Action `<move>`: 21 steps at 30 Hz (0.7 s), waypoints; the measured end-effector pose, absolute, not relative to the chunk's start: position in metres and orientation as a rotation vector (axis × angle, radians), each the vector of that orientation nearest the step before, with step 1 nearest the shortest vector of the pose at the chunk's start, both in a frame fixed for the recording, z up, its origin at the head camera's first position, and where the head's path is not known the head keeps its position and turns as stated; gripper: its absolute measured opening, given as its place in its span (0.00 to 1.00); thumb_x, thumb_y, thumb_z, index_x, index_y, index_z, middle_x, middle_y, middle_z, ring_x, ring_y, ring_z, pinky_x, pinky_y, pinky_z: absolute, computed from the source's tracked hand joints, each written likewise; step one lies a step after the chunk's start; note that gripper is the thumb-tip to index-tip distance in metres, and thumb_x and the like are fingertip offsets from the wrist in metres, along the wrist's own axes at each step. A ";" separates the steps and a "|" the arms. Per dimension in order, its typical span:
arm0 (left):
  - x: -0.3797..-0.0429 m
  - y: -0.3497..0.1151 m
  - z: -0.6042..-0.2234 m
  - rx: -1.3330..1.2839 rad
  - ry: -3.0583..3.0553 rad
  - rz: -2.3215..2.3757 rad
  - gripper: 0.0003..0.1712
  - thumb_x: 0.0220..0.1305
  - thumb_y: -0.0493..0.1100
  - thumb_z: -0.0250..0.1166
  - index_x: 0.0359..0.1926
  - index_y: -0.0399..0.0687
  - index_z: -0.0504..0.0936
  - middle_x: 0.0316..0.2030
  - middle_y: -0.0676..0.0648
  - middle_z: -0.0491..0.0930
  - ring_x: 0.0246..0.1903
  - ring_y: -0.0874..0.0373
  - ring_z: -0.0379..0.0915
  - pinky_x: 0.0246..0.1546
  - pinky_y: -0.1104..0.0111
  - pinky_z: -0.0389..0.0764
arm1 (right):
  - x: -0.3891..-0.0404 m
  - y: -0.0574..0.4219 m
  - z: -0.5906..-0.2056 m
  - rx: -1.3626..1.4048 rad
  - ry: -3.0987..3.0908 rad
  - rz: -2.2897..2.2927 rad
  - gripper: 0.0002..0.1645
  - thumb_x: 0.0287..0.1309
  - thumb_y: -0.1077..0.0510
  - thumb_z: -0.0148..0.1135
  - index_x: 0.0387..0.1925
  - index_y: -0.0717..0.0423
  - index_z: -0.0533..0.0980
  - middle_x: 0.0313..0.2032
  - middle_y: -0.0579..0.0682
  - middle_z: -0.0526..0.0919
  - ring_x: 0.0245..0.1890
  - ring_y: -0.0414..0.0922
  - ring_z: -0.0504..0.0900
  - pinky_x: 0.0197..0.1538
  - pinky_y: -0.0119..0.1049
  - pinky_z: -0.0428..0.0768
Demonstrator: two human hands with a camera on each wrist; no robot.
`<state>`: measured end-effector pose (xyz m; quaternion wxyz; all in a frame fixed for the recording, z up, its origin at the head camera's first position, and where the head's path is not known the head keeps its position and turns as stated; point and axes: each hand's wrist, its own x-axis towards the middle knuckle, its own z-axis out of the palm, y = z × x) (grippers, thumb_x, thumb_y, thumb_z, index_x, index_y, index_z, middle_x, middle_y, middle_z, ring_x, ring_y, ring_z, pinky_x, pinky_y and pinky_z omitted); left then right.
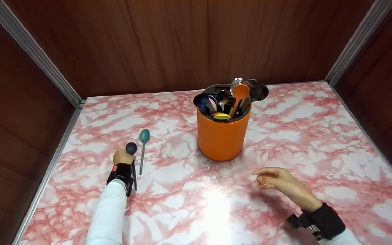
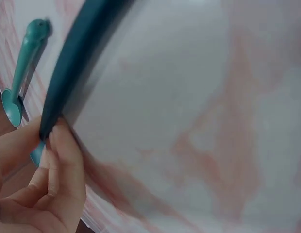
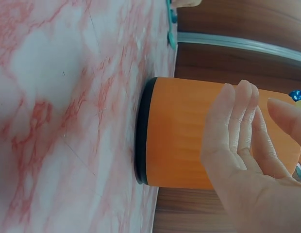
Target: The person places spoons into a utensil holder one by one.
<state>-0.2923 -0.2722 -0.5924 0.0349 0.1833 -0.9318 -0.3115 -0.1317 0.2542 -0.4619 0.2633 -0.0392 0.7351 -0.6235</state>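
My left hand (image 1: 124,157) pinches a dark blue spoon (image 1: 131,148) between thumb and fingers at the left of the table. In the left wrist view the spoon's handle (image 2: 75,63) runs up and away from the fingertips (image 2: 63,133). Just to the right of it in the head view lies a green spoon (image 1: 144,136), bowl toward the back. My right hand (image 1: 277,180) hovers over the table with relaxed fingers and holds nothing. In the right wrist view it overlaps an orange utensil holder (image 3: 184,136).
The orange holder (image 1: 221,139) stands upright near the middle back, filled with several utensils, among them an orange spoon (image 1: 241,92) and a dark ladle-like one (image 1: 259,92). Brown wood-grain panels (image 1: 182,44) wall the marbled pink table (image 1: 168,211) at the back and sides.
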 end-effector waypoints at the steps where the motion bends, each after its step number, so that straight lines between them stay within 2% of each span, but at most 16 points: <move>1: -0.298 -0.280 -0.608 0.550 -2.834 -0.951 0.20 0.33 0.45 0.72 0.27 0.33 0.81 0.24 0.36 0.81 0.26 0.42 0.77 0.26 0.60 0.78 | -0.131 0.254 -0.462 -0.106 1.990 -1.684 0.27 0.62 0.53 0.55 0.56 0.68 0.69 0.39 0.43 0.81 0.41 0.38 0.81 0.48 0.29 0.81; 4: -0.302 -0.285 -0.619 0.630 -2.802 -1.131 0.19 0.35 0.44 0.73 0.26 0.33 0.81 0.17 0.40 0.80 0.17 0.50 0.77 0.18 0.65 0.79 | -0.130 0.253 -0.462 -0.117 1.988 -1.686 0.27 0.62 0.54 0.54 0.56 0.70 0.68 0.40 0.44 0.80 0.41 0.38 0.81 0.48 0.30 0.81; 8: -0.264 -0.254 -0.550 0.844 -2.690 -1.645 0.14 0.48 0.35 0.69 0.33 0.25 0.80 0.11 0.43 0.78 0.11 0.57 0.77 0.18 0.67 0.83 | -0.128 0.253 -0.462 -0.123 1.979 -1.691 0.26 0.63 0.54 0.54 0.56 0.69 0.69 0.41 0.44 0.80 0.42 0.38 0.80 0.50 0.32 0.81; 11: -0.239 -0.236 -0.512 0.927 -2.508 -1.885 0.08 0.52 0.31 0.64 0.30 0.26 0.79 0.06 0.52 0.73 0.08 0.64 0.72 0.16 0.73 0.82 | -0.127 0.252 -0.463 -0.106 1.973 -1.686 0.26 0.63 0.53 0.54 0.56 0.67 0.69 0.43 0.45 0.79 0.44 0.39 0.79 0.51 0.34 0.80; 14: -0.223 -0.224 -0.488 0.962 -2.305 -2.102 0.04 0.55 0.29 0.60 0.25 0.30 0.77 0.05 0.55 0.71 0.08 0.65 0.72 0.18 0.74 0.82 | -0.127 0.251 -0.464 -0.074 1.965 -1.681 0.27 0.63 0.52 0.54 0.57 0.66 0.69 0.44 0.46 0.79 0.45 0.40 0.79 0.52 0.35 0.80; 16: -0.217 -0.218 -0.478 0.990 -2.175 -2.198 0.07 0.55 0.27 0.57 0.22 0.33 0.75 0.05 0.54 0.71 0.09 0.64 0.73 0.19 0.74 0.83 | -0.126 0.250 -0.464 -0.069 1.962 -1.677 0.28 0.63 0.51 0.54 0.57 0.67 0.68 0.45 0.46 0.79 0.45 0.40 0.79 0.52 0.35 0.80; 21: -0.216 -0.213 -0.486 0.988 -1.946 -2.374 0.10 0.55 0.27 0.59 0.19 0.37 0.74 0.09 0.49 0.74 0.11 0.63 0.74 0.19 0.74 0.82 | -0.124 0.248 -0.465 -0.063 1.961 -1.667 0.28 0.63 0.51 0.54 0.57 0.67 0.68 0.48 0.46 0.79 0.45 0.40 0.79 0.53 0.36 0.79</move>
